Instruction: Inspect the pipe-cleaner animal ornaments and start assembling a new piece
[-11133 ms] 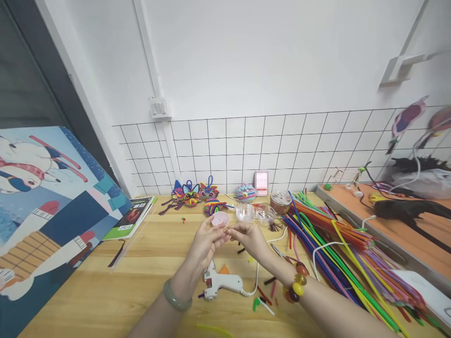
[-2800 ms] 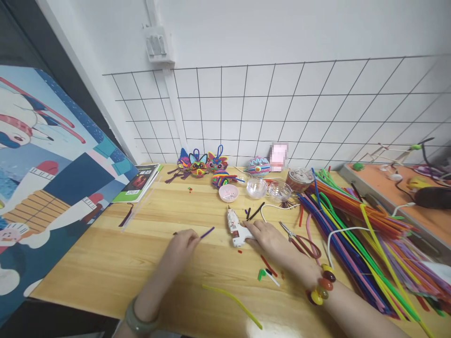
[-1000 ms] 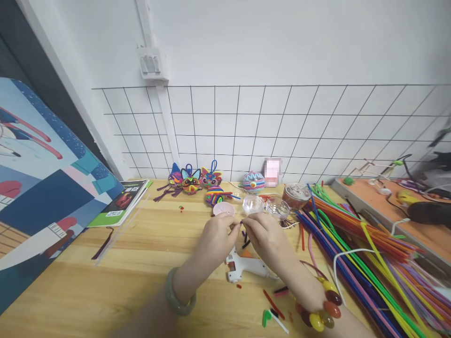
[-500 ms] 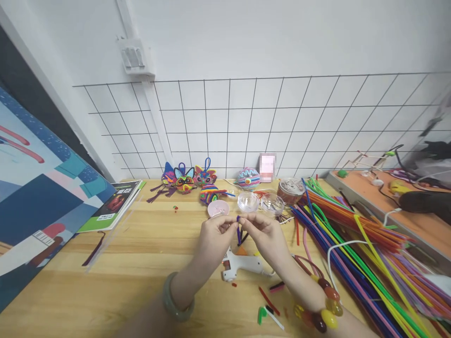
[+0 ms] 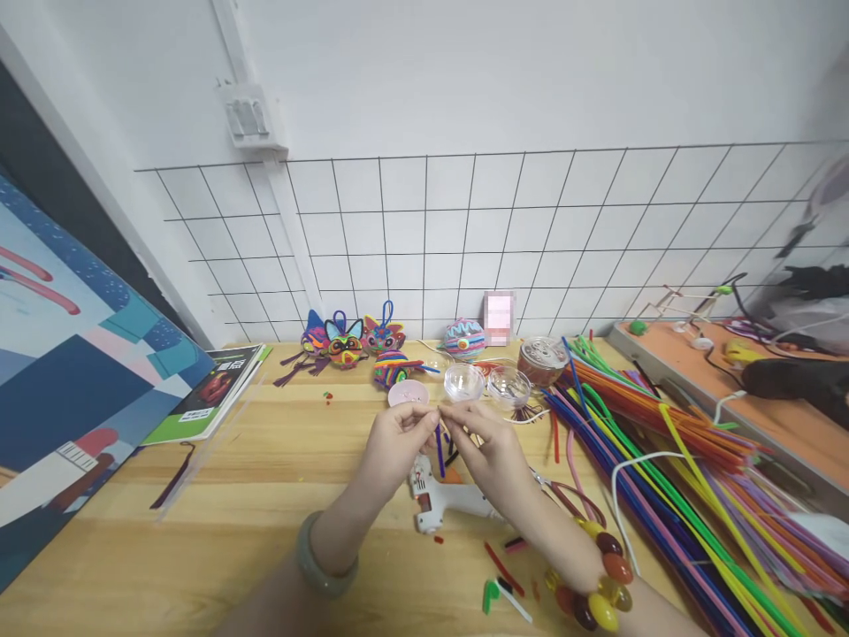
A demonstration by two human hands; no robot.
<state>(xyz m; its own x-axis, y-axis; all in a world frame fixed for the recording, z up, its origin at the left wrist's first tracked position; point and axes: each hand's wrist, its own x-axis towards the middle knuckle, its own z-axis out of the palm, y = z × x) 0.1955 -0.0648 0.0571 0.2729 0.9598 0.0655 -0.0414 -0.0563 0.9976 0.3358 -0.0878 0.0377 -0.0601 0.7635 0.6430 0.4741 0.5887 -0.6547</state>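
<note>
My left hand (image 5: 398, 447) and my right hand (image 5: 487, 447) meet fingertip to fingertip above the middle of the table. Both are closed in a pinch on a purple pipe cleaner (image 5: 440, 456), whose length hangs down between them; its top end is hidden by the fingers. Just below lies a white hot glue gun (image 5: 431, 504), partly covered by my right forearm. A shallow pink dish (image 5: 408, 393) sits beyond my left fingers, and two clear plastic cups (image 5: 464, 382) stand behind my right hand.
Colourful wrapped ornaments (image 5: 345, 347) line the wall. Bundles of pipe cleaners (image 5: 637, 469) fill the right side beside an orange board (image 5: 703, 372). Scissors (image 5: 574, 495) lie near my right forearm. Pipe cleaner scraps (image 5: 505, 571) lie in front. A magazine (image 5: 212, 389) is at left.
Both hands have shifted slightly left, still fingertip to fingertip. More of the purple pipe cleaner now shows hanging between them. The camera view has moved a little.
</note>
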